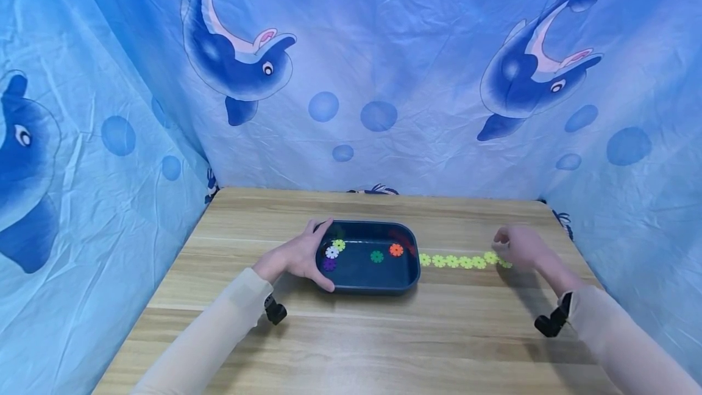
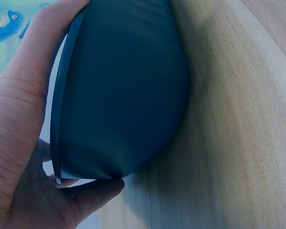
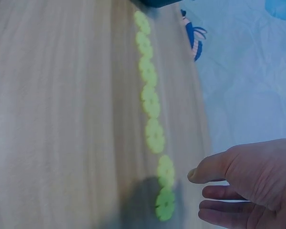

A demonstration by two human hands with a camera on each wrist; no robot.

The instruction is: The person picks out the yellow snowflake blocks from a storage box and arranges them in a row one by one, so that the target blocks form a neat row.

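Observation:
My left hand [image 1: 298, 256] grips the left end of a dark blue plastic tray [image 1: 378, 291], thumb along the near side and fingers at the far side. The left wrist view shows the tray's outer wall [image 2: 119, 95] between them. Inside lie flower-shaped discs: orange [image 1: 396, 250], green [image 1: 376, 256], white [image 1: 331, 252], purple [image 1: 329, 264] and yellow-green [image 1: 339, 245]. To the tray's right, several yellow-green flower discs [image 1: 451, 261] form a row. My right hand [image 1: 521, 250] hovers by the row's right end, its loosely bent fingers [image 3: 224, 193] holding nothing.
The tray and row lie on a wood-grain table [image 1: 351, 340]. Blue curtains with dolphins [image 1: 417, 72] rise behind the table and along both sides. A black device [image 1: 553, 322] is strapped to the right wrist, and another [image 1: 275, 309] to the left.

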